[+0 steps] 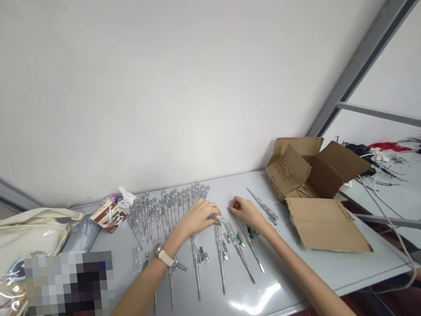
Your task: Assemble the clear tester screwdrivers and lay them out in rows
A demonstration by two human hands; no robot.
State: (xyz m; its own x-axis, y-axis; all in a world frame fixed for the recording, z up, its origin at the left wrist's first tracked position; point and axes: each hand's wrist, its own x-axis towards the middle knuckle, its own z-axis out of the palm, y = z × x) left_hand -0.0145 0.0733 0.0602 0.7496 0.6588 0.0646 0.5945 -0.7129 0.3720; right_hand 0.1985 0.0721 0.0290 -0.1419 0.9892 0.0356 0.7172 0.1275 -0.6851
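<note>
Seen from the person's head, a long pale grey table (312,282) stretches across the lower part of the view. At far left sit a cream fabric tote bag (20,236), a pixelated patch (71,295) that hides whatever lies below it, a folded grey plastic sheet (80,235) and a small printed cardboard packet (108,216). Just beyond the packet, along the back of the table, lies a dense bunch of slim, clear-handled tester screwdrivers (169,211) with steel shafts and green inner parts, crossing and overlapping, and this bunch holds most of those in view. Nearer the person, a smaller number of single tester screwdrivers (197,268) lie apart in a loose, roughly parallel row, shafts pointing toward the person. The left hand (197,218), with a beige-strapped wristwatch (164,256) on its wrist, is closed at the fingertips around the clear handle end of one clear tester screwdriver (234,241), which slants down across the table. The right hand (244,212) curls loosely just beside it, and whether it grips anything cannot be told. A lone tester screwdriver (262,205) lies further right, near an open brown cardboard box (310,188) with its flaps spread. Past the table edge, tangled black and red wires (392,153) lie on a second white table (415,198).
</note>
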